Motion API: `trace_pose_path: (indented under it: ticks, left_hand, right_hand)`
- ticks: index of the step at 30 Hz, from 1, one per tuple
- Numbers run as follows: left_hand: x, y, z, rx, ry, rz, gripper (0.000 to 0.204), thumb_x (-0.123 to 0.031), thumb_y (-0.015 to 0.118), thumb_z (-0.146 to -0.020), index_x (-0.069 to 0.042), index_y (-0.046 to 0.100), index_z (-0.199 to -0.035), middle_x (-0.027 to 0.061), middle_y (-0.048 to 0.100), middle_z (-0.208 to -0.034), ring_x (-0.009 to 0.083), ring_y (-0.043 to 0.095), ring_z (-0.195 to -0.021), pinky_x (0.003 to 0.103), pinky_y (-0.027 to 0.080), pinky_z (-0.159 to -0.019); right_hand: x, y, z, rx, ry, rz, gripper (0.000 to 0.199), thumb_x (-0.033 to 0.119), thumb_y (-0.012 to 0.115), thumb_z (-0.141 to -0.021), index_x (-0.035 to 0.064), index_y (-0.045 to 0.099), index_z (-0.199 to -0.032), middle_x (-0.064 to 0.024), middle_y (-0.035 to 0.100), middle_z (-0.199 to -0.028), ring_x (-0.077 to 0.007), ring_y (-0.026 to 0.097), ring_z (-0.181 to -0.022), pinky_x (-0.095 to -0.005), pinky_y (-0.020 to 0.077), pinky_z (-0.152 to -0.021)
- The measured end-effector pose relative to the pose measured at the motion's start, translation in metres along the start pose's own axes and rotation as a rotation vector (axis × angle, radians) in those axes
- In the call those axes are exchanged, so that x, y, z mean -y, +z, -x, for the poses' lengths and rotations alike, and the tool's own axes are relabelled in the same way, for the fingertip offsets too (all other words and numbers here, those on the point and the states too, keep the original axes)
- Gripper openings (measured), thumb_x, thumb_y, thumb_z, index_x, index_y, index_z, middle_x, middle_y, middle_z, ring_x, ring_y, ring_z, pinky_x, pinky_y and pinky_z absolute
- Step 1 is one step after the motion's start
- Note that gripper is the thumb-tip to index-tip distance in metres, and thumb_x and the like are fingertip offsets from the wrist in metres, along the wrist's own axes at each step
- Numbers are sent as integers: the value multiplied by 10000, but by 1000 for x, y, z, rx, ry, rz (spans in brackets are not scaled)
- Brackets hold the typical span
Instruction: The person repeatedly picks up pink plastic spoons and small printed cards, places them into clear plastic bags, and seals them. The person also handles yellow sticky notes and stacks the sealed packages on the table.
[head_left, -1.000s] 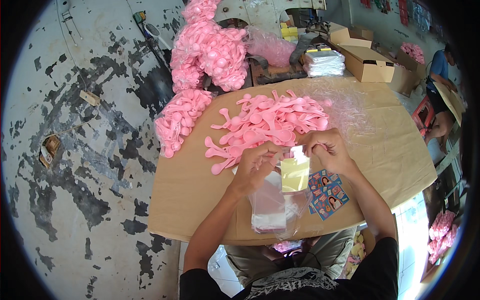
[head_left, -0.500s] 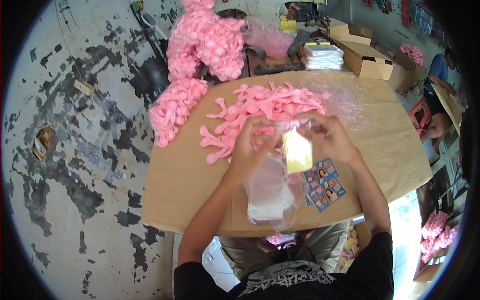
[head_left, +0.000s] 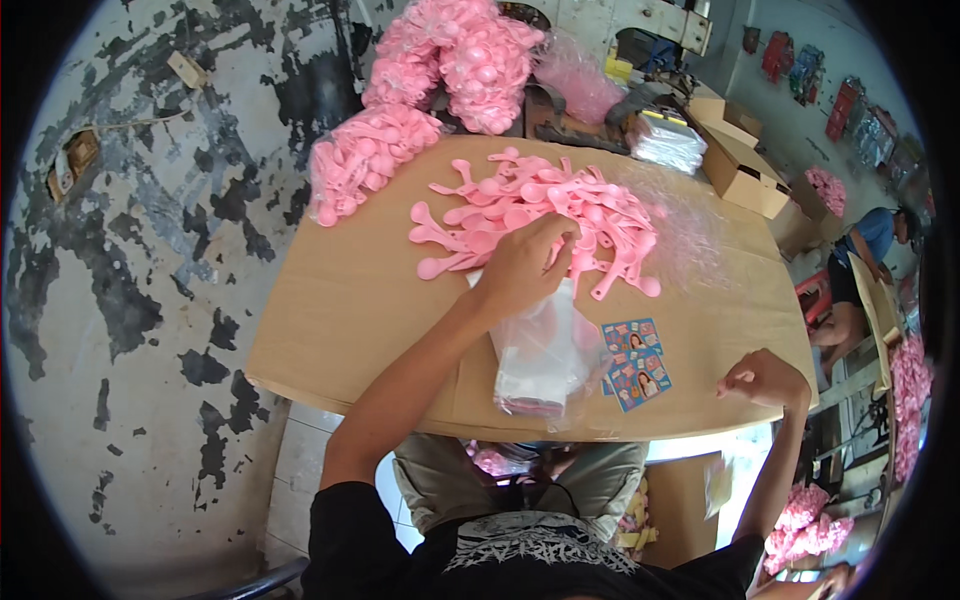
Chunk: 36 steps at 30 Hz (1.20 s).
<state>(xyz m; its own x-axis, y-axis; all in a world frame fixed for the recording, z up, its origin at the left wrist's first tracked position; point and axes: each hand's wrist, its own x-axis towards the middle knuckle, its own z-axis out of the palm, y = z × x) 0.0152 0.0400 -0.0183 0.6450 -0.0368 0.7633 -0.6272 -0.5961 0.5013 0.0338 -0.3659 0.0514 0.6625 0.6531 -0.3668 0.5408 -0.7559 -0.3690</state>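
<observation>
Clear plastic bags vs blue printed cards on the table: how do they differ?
The thin, clear plastic bags are glossy and see-through; the blue rectangular printed cards look opaque, with multicoloured pictures. The bags form the larger pile; the cards cover less of the tabletop. The bags look rumpled, while the cards lie flat with straight edges. Both lie on the brown-covered table, toward the person's side.
</observation>
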Motion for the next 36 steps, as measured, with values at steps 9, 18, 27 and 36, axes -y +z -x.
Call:
trace_pose_path:
  ticks: [9, 18, 27, 36]
  left_hand:
    - [12, 0, -2, 3, 21, -88, 142, 12, 613, -830, -43, 614, -962, 101, 624, -868, 247, 611, -671, 351, 479, -594]
    - [4, 9, 5, 93, -24, -114, 129, 15, 622, -801, -33, 620, -921, 107, 639, -877, 261, 629, -702, 356, 503, -629]
    - [8, 11, -4, 136, -44, -121, 118, 10, 627, -808, -22, 649, -920, 102, 654, -874, 272, 648, -742, 370, 516, -668]
    - [17, 13, -4, 161, -55, -125, 107, 5, 617, -820, -31, 653, -914, 95, 642, -854, 254, 627, -711, 353, 502, -641]
  right_hand:
    - [4, -46, -112, -622, -77, 101, 194, 129, 602, -897, 23, 702, -1025, -126, 711, -859, -230, 650, -742, -357, 501, -703]
    - [-60, -66, -300, -761, -21, 349, 256, 132, 606, -854, 104, 711, -1086, -121, 677, -1155, -347, 594, -1133, -441, 499, -931]
    - [-72, -68, -313, -554, 213, 491, 278, 249, 668, -808, 129, 669, -1058, -171, 610, -1173, -390, 511, -1189, -624, 357, -1033]
    - [-54, -125, -232, -590, -136, -306, 484, 491, 437, -1005, 91, 682, -1122, -133, 670, -1118, -291, 597, -1097, -379, 447, -961]
